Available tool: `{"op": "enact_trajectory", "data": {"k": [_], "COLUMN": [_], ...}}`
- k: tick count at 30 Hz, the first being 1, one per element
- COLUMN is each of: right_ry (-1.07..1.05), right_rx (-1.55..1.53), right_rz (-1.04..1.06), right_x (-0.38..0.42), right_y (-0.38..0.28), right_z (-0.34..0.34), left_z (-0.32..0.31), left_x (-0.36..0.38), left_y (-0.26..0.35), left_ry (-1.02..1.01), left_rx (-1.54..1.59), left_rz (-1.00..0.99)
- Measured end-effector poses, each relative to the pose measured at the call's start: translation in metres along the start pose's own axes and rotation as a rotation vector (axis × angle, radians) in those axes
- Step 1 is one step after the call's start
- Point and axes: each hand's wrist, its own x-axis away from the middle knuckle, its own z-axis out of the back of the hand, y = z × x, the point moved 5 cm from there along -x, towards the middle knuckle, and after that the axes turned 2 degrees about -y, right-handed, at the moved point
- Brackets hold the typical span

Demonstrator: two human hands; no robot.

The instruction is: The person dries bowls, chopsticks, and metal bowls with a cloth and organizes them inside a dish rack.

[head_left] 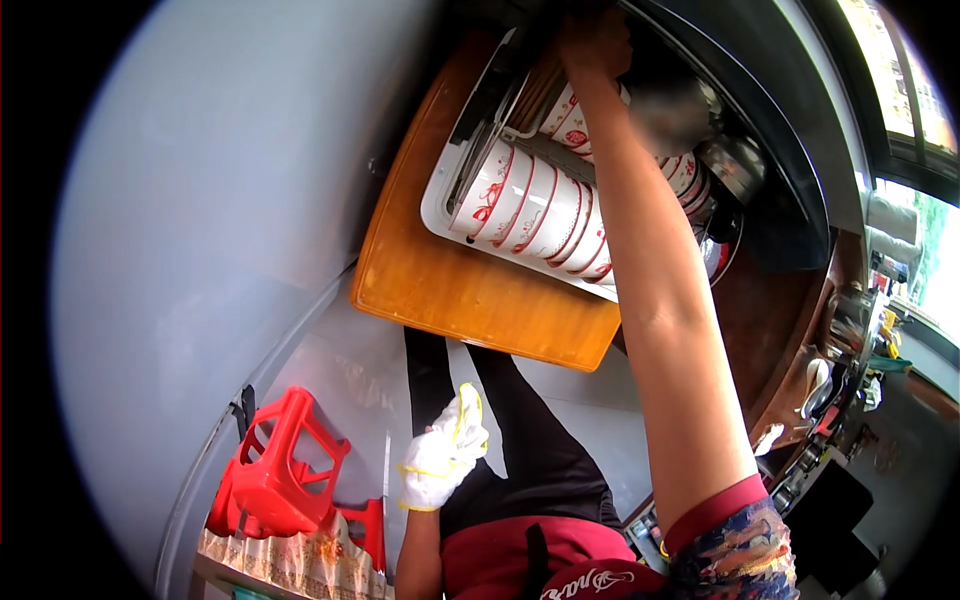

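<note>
My left hand (pixel 432 468) wears a white glove with yellow trim and is held low in front of my legs. Its fingers are closed around a white, yellow-edged piece (pixel 466 415) that looks like a second glove. My bare right hand (pixel 597 42) reaches far forward beyond the dish rack, into deep shadow, where its fingers cannot be made out. Below that forearm, a row of nested white bowls (pixel 535 205) with red patterns lies on its side in the white dish rack (pixel 436 200). More patterned bowls (pixel 570 128) sit behind them, partly covered by my arm.
The rack stands on a wooden tabletop (pixel 470 305). Metal pots (pixel 735 168) are to the right of my arm, near a dark curved edge. Red plastic stools (pixel 285 480) stand at lower left, beside a grey wall (pixel 220 200). Utensils (pixel 815 385) and other kitchen items line the right side.
</note>
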Motion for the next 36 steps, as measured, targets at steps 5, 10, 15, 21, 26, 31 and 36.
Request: {"op": "enact_trajectory", "data": {"k": [5,10,15,21,26,31,36], "right_ry": [0.008,0.012,0.008,-0.039,-0.193,-0.341,-0.285], "right_rx": [-0.026,-0.054,-0.092,-0.207,-0.545,-0.745,-0.522], "right_rz": [-0.004,-0.002,-0.002,0.019,0.036,0.076,0.493], "right_x": [-0.002,-0.001,0.000,-0.003,0.009,0.044,0.109], "right_y": [0.002,0.003,0.002,0.001,0.010,0.013,0.007], "right_z": [0.000,0.000,0.000,0.005,0.012,0.028,0.077], "left_z": [0.003,-0.008,-0.011,-0.011,-0.022,-0.014,-0.018], "left_x": [0.001,-0.001,-0.002,-0.002,0.003,-0.002,0.001], "left_y": [0.002,0.001,0.000,0.000,-0.002,-0.002,-0.002], "left_ry": [-0.031,-0.008,0.043,-0.005,-0.014,-0.038,-0.017], "left_rx": [-0.026,-0.054,-0.125,-0.147,-0.149,-0.077,-0.063], "left_rz": [0.002,0.007,-0.020,-0.005,-0.014,0.010,0.019]}}
